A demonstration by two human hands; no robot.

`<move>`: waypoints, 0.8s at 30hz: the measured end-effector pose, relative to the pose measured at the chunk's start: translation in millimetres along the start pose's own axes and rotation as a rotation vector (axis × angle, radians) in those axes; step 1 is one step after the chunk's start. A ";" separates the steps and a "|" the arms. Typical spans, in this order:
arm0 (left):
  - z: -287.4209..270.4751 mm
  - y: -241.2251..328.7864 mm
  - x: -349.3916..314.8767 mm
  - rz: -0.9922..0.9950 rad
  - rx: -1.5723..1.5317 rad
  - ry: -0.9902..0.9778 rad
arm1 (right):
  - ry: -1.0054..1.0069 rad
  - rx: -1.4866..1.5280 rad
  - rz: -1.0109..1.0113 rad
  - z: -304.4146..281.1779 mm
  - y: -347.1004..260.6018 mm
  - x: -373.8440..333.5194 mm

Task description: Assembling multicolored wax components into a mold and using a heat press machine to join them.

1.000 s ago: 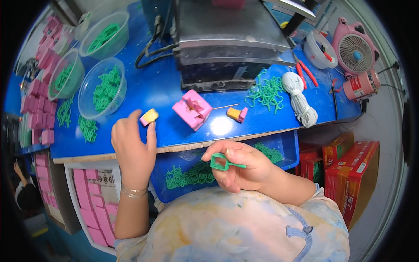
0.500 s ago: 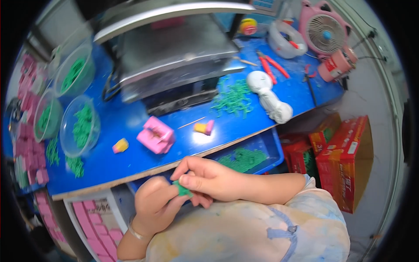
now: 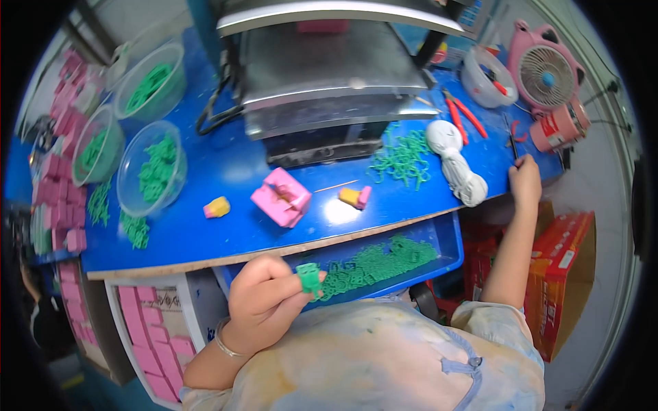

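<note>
My left hand [image 3: 264,294], with a bracelet at the wrist, pinches a small green block-shaped piece [image 3: 309,277] above the near edge of the table. My right hand [image 3: 526,181] reaches out to the table's right end, its fingers closed at the near end of a slim black tool [image 3: 514,144]. Whether that tool is lifted I cannot tell. Beneath the left hand's piece, a blue drawer [image 3: 449,240] holds a heap of green strands and small parts [image 3: 391,264]. On the blue table lie a pink block [image 3: 281,197] with a brown hollow, and two small yellow-and-pink pieces [image 3: 354,198] [image 3: 217,207].
A metal rack [image 3: 329,68] stands at the back. Clear tubs [image 3: 179,164] of green pieces are at the left. A white cord bundle [image 3: 458,164], red-handled pliers [image 3: 466,116], a pink fan [image 3: 545,68] and a pink canister [image 3: 558,128] stand right. Red cartons [image 3: 565,274] sit below.
My right hand has left the green piece and moved far right to the slim black tool. My left hand still holds the piece, now raised slightly and in plain sight. The view has shifted.
</note>
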State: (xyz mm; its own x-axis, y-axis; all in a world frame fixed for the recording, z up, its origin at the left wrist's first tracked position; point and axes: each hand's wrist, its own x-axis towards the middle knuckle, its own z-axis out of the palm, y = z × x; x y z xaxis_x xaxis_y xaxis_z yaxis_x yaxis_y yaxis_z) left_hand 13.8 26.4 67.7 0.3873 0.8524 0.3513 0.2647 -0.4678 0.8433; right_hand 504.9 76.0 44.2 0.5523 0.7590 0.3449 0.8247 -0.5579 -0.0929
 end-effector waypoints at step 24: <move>-4.0 -4.2 -13.1 -0.086 -0.433 0.109 | -0.195 1.995 -1.023 -139.9 -158.7 -131.3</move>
State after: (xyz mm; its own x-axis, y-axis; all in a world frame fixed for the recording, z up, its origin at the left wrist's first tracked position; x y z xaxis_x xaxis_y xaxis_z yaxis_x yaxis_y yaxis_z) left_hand 4.1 18.1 61.2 0.2791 0.9142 0.2939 -0.1110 -0.2732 0.9555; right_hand 284.4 17.9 144.4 -0.1073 0.5635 0.8191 -0.2901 0.7703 -0.5679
